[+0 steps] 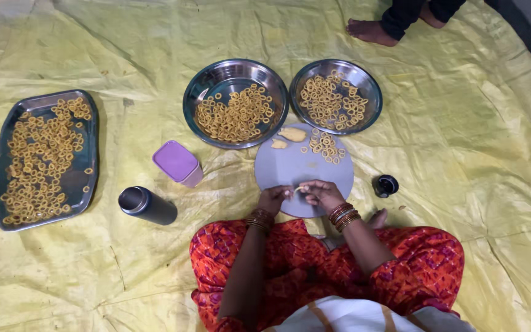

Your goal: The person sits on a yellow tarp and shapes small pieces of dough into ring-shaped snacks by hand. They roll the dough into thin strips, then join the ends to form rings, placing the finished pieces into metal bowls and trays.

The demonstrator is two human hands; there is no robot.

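My left hand (275,198) and my right hand (321,192) meet over the near edge of a round grey board (290,169), pinching a small pale strip of dough (300,188) between the fingertips. On the far part of the board lie a lump of yellow dough (293,134), a smaller piece (279,144) and several shaped dough rings (327,146). Bangles circle both wrists. My crossed legs in orange patterned cloth (413,258) sit just behind the board.
Two round steel plates (210,80) (369,83) holding dough rings stand beyond the board. A rectangular steel tray (90,178) of rings lies far left. A purple-lidded box (177,162), a dark steel bottle (147,205) and a small black cap (386,185) rest on the yellow sheet (462,154). Another person's feet (370,29) are at top.
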